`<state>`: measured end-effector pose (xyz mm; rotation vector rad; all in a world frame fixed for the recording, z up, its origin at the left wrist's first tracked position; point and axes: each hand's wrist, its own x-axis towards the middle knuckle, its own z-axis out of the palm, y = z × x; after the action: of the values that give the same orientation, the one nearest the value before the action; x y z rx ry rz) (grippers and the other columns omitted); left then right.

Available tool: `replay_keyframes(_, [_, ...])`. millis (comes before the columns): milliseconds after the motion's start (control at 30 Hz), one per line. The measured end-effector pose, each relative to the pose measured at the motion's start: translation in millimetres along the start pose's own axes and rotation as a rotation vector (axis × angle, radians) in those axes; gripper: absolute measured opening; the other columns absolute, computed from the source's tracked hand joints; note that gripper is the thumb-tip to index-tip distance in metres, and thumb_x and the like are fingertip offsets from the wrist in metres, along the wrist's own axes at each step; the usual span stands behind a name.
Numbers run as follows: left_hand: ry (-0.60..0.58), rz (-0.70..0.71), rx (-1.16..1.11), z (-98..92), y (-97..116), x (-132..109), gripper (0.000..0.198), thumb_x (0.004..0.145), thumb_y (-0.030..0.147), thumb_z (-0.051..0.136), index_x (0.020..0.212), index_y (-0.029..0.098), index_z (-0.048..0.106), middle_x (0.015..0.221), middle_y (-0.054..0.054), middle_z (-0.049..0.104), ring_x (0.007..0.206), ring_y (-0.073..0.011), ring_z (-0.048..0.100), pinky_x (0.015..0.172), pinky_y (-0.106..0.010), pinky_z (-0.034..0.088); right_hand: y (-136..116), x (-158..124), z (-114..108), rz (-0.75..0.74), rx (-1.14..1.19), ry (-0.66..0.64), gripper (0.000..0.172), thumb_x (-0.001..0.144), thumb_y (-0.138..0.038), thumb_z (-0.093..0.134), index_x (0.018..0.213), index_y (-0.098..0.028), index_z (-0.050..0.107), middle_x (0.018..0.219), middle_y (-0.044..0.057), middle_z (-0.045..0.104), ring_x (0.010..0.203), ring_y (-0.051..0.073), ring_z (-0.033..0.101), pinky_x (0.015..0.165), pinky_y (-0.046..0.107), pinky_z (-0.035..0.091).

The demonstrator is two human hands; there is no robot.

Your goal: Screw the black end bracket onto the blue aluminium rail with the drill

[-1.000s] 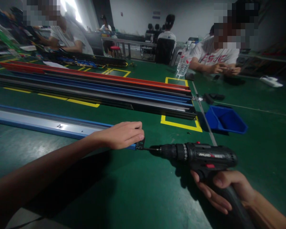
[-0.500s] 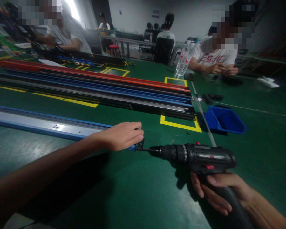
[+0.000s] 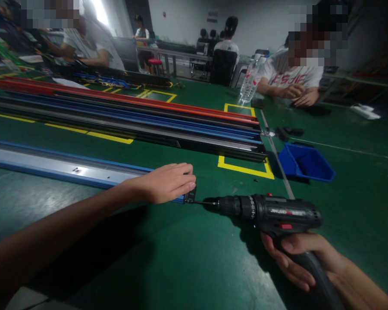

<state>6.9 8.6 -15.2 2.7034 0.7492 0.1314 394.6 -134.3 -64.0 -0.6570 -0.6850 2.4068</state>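
Observation:
My right hand [image 3: 297, 258] is wrapped round the handle of a black cordless drill [image 3: 284, 211], with its fingers near the trigger. The drill lies level and points left. Its long thin bit [image 3: 202, 203] reaches a small black end bracket [image 3: 190, 196] on the end of a blue-edged metal rail [image 3: 67, 168]. My left hand [image 3: 170, 183] lies over that end of the rail, fingers bent down against the rail and the bracket. The fingertips hide part of the bracket, and the bit's tip against it is too small to make out.
Several long orange, black and blue rails [image 3: 148, 120] lie side by side farther back on the green table [image 3: 187, 258]. A blue bin [image 3: 305, 161], water bottles [image 3: 248, 82] and a white power strip [image 3: 365, 112] are to the right. Co-workers sit across the table.
A small bluish light now shows on the drill below its chuck. Both my hands, the rail and the drill keep nearly the same places. The co-worker's hands at the right have shifted slightly.

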Motion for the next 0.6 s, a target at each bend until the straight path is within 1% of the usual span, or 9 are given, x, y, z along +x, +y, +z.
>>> replay_keyframes(167, [-0.007,-0.008,-0.013,-0.5,0.0,0.6,0.041,0.114,0.040,0.034,0.096,0.020,0.065,0.099,-0.007,0.059,0.092,-0.0233,0.057,0.083,-0.037,0.042,-0.6,0.3,1.2,-0.004,-0.007,0.006,0.022,0.094,-0.024,0.071,0.108,-0.008,0.080,0.074,0.003,0.070,0.038,0.003,0.047,0.046,0.017,0.055])
replay_keyframes(367, [-0.018,-0.005,-0.009,-0.3,-0.8,0.1,0.042,0.115,0.040,0.033,0.100,0.019,0.066,0.104,-0.007,0.060,0.095,-0.0223,0.058,0.084,-0.036,0.042,-0.6,1.0,1.9,-0.025,0.007,-0.005,0.025,0.091,-0.022,0.070,0.109,-0.009,0.082,0.075,0.003,0.071,0.037,0.002,0.044,0.047,0.016,0.056])
replay_keyframes(533, [-0.010,-0.019,-0.012,1.3,-2.0,-0.3,0.041,0.115,0.040,0.035,0.102,0.019,0.068,0.105,-0.007,0.061,0.096,-0.0215,0.060,0.085,-0.035,0.043,-4.2,4.3,5.2,0.011,-0.018,0.012,0.025,0.088,-0.026,0.076,0.108,-0.012,0.084,0.076,0.005,0.073,0.036,0.003,0.045,0.044,0.017,0.055])
replay_keyframes(600, [-0.011,-0.028,-0.018,1.7,-2.4,-0.6,0.042,0.115,0.041,0.035,0.103,0.019,0.069,0.107,-0.006,0.061,0.096,-0.0211,0.061,0.085,-0.035,0.043,-5.4,5.0,6.5,0.012,-0.028,0.009,0.025,0.089,-0.027,0.076,0.109,-0.013,0.084,0.078,0.005,0.073,0.036,0.003,0.045,0.044,0.016,0.056])
